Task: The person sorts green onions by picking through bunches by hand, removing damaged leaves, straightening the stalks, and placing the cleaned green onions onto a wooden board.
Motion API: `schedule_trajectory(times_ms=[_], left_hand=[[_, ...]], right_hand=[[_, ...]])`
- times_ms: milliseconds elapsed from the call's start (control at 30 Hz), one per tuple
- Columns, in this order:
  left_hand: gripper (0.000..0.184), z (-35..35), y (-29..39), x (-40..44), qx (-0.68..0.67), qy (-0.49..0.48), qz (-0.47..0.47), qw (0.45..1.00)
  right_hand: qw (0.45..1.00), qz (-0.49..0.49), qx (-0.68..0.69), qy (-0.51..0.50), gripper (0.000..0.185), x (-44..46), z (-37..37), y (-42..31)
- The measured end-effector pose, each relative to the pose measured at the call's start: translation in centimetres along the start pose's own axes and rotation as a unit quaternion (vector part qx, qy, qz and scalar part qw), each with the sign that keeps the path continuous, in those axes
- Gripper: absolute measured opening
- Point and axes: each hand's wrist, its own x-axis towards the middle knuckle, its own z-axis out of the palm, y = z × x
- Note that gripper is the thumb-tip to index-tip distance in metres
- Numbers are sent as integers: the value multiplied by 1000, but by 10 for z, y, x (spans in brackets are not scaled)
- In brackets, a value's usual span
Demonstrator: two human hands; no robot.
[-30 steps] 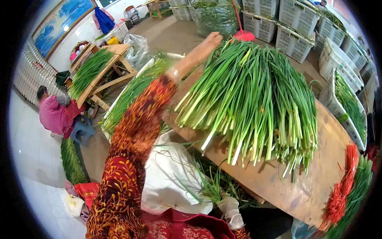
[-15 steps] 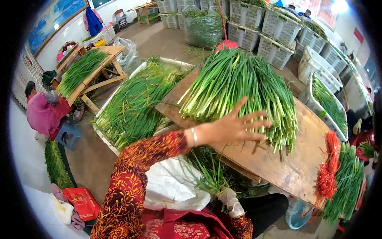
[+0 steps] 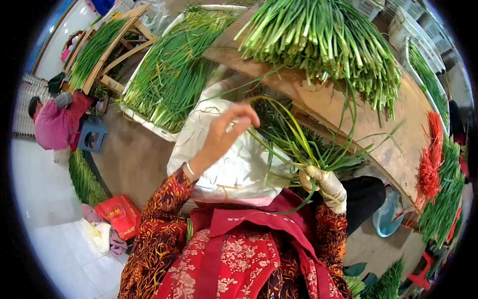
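Observation:
My left hand (image 3: 226, 132) is bare, with its fingers and thumb drawn together on the ends of some long yellow-green leaves (image 3: 293, 122). These arc across to my right hand (image 3: 324, 187), which wears a pale glove and is closed round the base of a small, loose bunch of green leaves (image 3: 318, 158). Under my left hand lies a white sheet (image 3: 229, 164) over my lap. Beyond both hands, a big pile of green stalks (image 3: 323, 40) rests on a wooden board (image 3: 388, 134), pale cut ends towards me.
A white crate (image 3: 149, 127) of loose greens stands at the upper left. Red ties (image 3: 430, 159) and more stalks (image 3: 443, 192) are at the right, above a blue basin (image 3: 387, 214). A person in pink (image 3: 55, 122) sits at the far left, near a red bag (image 3: 118, 215).
My left hand has come back from the pile towards my lap and closed on leaf ends. My right hand, still holding its bunch, appears higher as the view tilts down.

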Motion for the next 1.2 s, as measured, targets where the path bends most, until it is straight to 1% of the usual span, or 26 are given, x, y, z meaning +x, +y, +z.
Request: schedule_trajectory(times_ms=[100,167,200,233,300,333,367,433,467,500,567,600,633,700,733,767,833,867,900,967,1000,1033,1067,1100,1167,1200], left_hand=[[31,13,-8,-43,34,-35,-129,990],[37,19,-18,-58,-41,-31,-156,986],[46,20,-13,-57,-99,-41,-217,970],[46,19,-14,-53,-97,-37,-213,972],[56,17,-21,-43,-231,-69,-366,899],[63,18,-21,-37,-285,-102,-380,874],[63,24,-17,-33,-283,-100,-375,877],[64,41,5,-28,-446,-151,-304,828],[57,47,-1,-33,-484,-122,-194,844],[57,47,-3,-28,-482,-124,-190,846],[46,46,-5,-16,-491,50,-240,836],[38,35,-24,-5,-517,62,-222,824],[34,22,-19,1,-493,79,-199,844],[34,0,-10,10,-484,100,-140,858],[34,-12,-1,15,-457,108,-116,875],[37,-23,3,18,-446,111,-92,883],[39,-41,6,22,-391,109,-67,912],[39,-45,9,24,-384,111,-62,914],[40,-47,12,26,-404,84,-54,909],[40,-45,19,28,-424,51,-49,903],[41,-43,23,30,-440,49,-52,895],[41,-40,25,32,-455,45,-53,888],[43,-40,25,33,-454,42,-54,888],[43,-40,25,35,-456,38,-56,888],[44,-34,22,33,-460,25,-54,886],[46,-29,20,34,-460,17,-61,886]], right_hand=[[998,7,38,-47,43,1,14,-8],[998,10,39,-56,46,3,19,-11],[995,5,34,-95,47,5,18,-13],[991,1,31,-133,49,7,19,-15],[981,-1,75,-176,51,9,22,-22],[982,9,43,-185,50,9,24,-27],[981,17,11,-192,49,8,27,-35],[984,41,-8,-176,47,8,34,-39],[984,53,-30,-166,44,9,39,-40],[985,62,-77,-139,41,11,48,-44],[978,91,-76,-173,33,13,44,-48],[981,71,-31,-175,31,14,44,-47],[981,99,-49,-160,33,15,34,-45],[989,67,-89,-95,35,17,16,-33],[989,94,-78,-85,35,17,12,-36],[985,61,-108,-118,31,23,-7,-26],[990,100,-99,-30,24,27,-12,-23],[991,100,-83,-26,20,35,-24,-13],[987,150,-56,-2,18,50,-34,-3],[947,186,-242,105,22,78,-46,39],[947,185,-239,109,22,76,-49,47],[895,126,-417,92,28,75,-52,52],[810,64,-578,72,39,75,-54,57],[693,5,-719,49,53,73,-56,59],[670,122,-731,28,53,57,-5,-4],[725,8,-685,77,49,43,-2,-12]])
